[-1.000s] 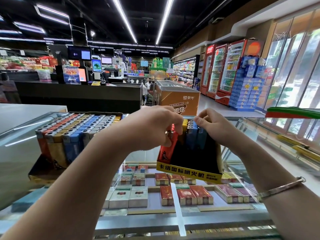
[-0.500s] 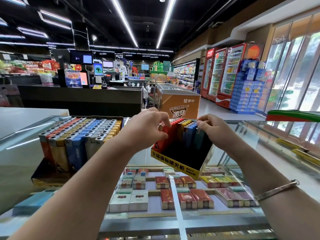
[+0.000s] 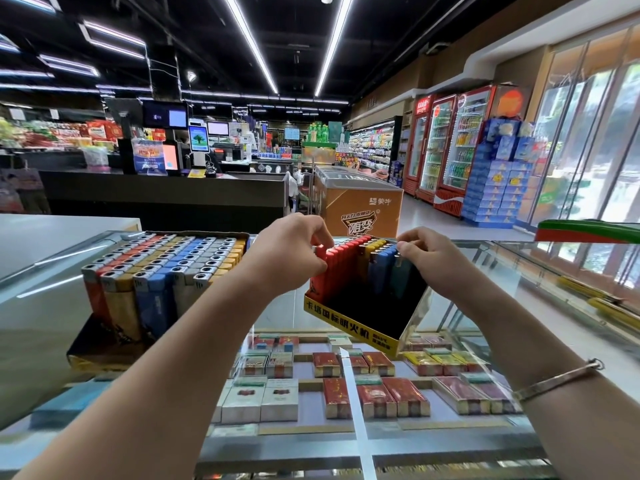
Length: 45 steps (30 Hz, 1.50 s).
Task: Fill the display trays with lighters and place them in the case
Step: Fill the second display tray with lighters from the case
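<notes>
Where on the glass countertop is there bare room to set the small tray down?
Bare glass shows between the full tray of lighters and the half-filled yellow-edged black tray, and along the glass countertop to that tray's right. The left side is crowded by the full tray. Both the left hand and right hand hover over the small tray's lighters.

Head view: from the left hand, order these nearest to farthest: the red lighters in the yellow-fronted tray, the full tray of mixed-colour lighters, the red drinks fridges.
1. Red lighters in the yellow-fronted tray: at the left hand's fingers.
2. Full tray of mixed-colour lighters: on the counter, to its left.
3. Red drinks fridges: far back right, along the wall.
</notes>
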Available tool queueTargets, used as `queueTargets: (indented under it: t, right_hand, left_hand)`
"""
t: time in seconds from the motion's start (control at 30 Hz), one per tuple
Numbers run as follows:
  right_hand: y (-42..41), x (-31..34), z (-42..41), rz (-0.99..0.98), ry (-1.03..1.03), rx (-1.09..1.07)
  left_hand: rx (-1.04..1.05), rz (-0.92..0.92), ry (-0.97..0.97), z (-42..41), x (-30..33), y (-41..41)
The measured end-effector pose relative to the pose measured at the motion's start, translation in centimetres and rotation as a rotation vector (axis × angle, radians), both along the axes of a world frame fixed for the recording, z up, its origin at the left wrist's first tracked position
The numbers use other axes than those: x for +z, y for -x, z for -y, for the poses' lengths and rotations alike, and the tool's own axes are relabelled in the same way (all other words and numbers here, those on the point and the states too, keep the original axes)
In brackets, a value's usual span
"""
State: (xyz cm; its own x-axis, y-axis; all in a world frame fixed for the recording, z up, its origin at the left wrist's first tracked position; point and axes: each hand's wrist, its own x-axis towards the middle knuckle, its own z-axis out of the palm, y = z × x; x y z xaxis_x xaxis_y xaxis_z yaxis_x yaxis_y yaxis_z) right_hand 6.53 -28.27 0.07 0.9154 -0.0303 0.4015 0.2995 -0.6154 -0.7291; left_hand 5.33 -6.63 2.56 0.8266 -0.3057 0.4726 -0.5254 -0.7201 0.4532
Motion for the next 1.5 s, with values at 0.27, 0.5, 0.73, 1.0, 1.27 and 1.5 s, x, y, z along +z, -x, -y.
queueTargets:
  t: [0.27, 0.5, 0.73, 1.0, 1.27, 1.5]
  right_hand:
    - [-0.2, -0.1, 0.0, 0.001, -0.003, -0.009]
    - [-0.2, 0.0, 0.1, -0.001, -0.01, -0.003]
    - [0.0, 0.1, 0.0, -0.023, -0.034, -0.001]
    - [-0.2, 0.1, 0.2, -0.02, -0.024, 0.003]
    - [-0.3, 0.0, 0.3, -0.014, -0.01, 0.001]
    - [0.0, -0.1, 0.2, 0.002, -0.027, 0.025]
  left_hand:
    - [0.025, -0.121, 0.14, -0.2, -0.2, -0.4]
    - [0.017, 0.048, -0.136, -0.3, -0.4, -0.3]
    - [0.001, 0.064, -0.128, 0.3, -1.1, -0.6]
    - [-0.005, -0.059, 0.01, 0.3, -1.6, -1.2]
    - [0.16, 0.233, -0.063, 1.8, -2.8, -0.6]
    - [0.146, 0.146, 0.004, 1.6, -3.9, -1.1]
